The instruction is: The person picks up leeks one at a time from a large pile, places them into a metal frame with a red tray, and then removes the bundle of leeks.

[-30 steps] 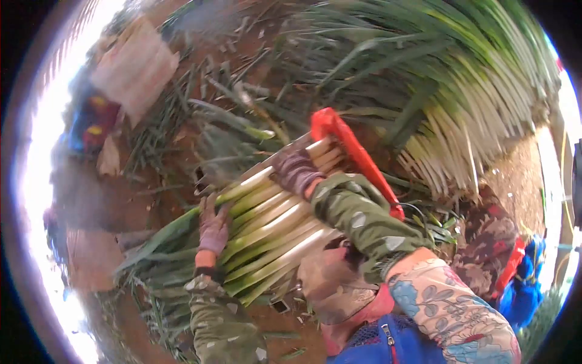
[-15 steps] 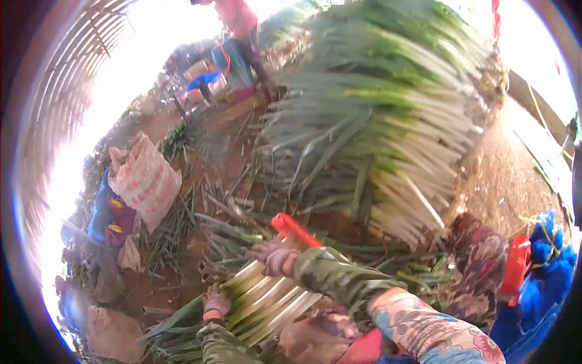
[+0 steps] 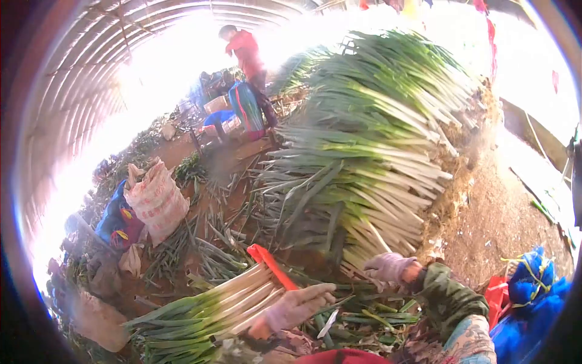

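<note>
A bunch of long green onions (image 3: pixel 224 303) lies in front of me at the lower left, green leaves to the left and white stalks to the right. My left hand (image 3: pixel 297 307), in a pale glove, is at the white end of this bunch with its fingers stretched out. A red bar (image 3: pixel 273 267) stands slantwise against the stalk ends. My right hand (image 3: pixel 391 269), also gloved, reaches to the white ends of a large pile of green onions (image 3: pixel 370 164). Its fingers look loosely bent and apart, with nothing clearly held.
Loose leaves (image 3: pixel 376 315) litter the ground before me. A printed sack (image 3: pixel 156 203) stands at the left, and blue netting (image 3: pixel 533 285) with yellow ties lies at the right. Farther back, a person in red (image 3: pixel 245 54) stands by a green-blue bundle (image 3: pixel 244 106).
Both hands have moved right: the left from the leaves to the stalk ends, the right off the bunch to the large pile. My view has tilted up.
</note>
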The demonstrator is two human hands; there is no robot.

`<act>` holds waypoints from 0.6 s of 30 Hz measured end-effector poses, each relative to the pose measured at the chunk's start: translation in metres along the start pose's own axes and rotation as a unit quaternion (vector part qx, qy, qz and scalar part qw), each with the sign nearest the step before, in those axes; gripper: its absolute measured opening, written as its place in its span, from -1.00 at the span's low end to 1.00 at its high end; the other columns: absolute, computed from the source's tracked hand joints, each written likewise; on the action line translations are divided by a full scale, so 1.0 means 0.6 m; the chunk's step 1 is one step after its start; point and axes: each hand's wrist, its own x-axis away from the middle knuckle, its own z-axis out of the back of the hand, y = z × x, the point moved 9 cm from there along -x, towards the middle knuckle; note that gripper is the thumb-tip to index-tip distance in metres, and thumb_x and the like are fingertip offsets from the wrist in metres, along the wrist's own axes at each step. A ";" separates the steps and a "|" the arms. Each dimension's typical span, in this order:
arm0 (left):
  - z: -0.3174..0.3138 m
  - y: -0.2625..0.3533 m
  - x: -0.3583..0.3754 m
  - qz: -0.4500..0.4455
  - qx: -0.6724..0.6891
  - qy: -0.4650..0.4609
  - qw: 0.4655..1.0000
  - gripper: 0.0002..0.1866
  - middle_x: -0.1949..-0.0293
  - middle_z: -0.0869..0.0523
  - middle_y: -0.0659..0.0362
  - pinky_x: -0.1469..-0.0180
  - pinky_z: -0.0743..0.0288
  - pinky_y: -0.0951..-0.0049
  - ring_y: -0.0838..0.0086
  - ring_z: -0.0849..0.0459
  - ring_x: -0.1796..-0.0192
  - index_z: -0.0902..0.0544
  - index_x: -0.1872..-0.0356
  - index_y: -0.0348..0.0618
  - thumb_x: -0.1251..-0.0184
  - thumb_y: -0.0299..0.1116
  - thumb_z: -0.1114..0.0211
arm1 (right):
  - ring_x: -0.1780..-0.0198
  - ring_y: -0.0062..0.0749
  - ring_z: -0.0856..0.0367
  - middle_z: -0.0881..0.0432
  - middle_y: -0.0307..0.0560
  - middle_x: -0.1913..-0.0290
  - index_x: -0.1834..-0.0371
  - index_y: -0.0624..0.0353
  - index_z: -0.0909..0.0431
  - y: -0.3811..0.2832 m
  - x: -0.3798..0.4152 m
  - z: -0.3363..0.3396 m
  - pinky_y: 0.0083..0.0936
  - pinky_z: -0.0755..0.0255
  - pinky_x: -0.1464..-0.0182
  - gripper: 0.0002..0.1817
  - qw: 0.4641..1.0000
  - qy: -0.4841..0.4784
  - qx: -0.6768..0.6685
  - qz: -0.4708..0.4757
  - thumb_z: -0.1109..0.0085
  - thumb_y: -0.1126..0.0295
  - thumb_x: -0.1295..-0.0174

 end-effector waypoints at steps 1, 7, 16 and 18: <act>-0.018 -0.004 -0.022 -0.004 -0.001 0.000 1.000 -0.63 0.00 -0.62 0.20 -0.13 -0.41 0.54 0.57 -0.54 -0.06 -0.42 -0.21 -0.19 -0.39 -0.47 -0.07 | 0.04 -0.07 -0.58 -0.63 0.07 0.12 0.06 0.07 -0.58 0.019 0.025 0.023 -0.25 -0.44 0.00 -0.64 0.999 0.033 -0.042 -0.005 -0.01 0.14 -0.18; 0.016 -0.175 -0.136 0.041 0.215 0.067 0.973 -0.62 0.03 -0.64 0.17 -0.08 -0.49 0.43 0.46 -0.62 0.01 -0.45 -0.18 -0.20 -0.39 -0.30 -0.12 | 0.17 -0.51 -0.60 -0.70 -0.08 0.18 -0.03 0.09 -0.58 0.096 0.119 0.075 -0.53 -0.46 0.06 -0.66 0.976 0.099 -0.174 -0.087 -0.16 0.21 -0.25; 0.027 -0.198 -0.160 0.074 0.226 0.139 0.961 -0.73 0.23 -0.69 0.23 0.27 -0.49 0.67 0.62 -0.63 0.33 -0.54 -0.05 -0.22 -0.38 -0.39 -0.12 | 0.30 -0.44 -0.61 -0.63 -0.21 0.36 0.12 0.12 -0.58 0.137 0.242 0.159 -0.34 -0.57 0.20 -0.79 0.696 0.310 -0.646 -0.045 -0.09 0.28 -0.30; 0.020 -0.196 -0.168 0.046 0.239 0.127 0.962 -0.73 0.24 -0.68 0.24 0.30 -0.48 0.68 0.64 -0.62 0.34 -0.54 -0.04 -0.22 -0.38 -0.38 -0.12 | 0.33 -0.42 -0.61 -0.61 -0.24 0.39 0.14 0.09 -0.57 0.128 0.270 0.169 -0.27 -0.58 0.21 -0.80 0.613 0.329 -0.719 -0.009 -0.08 0.25 -0.31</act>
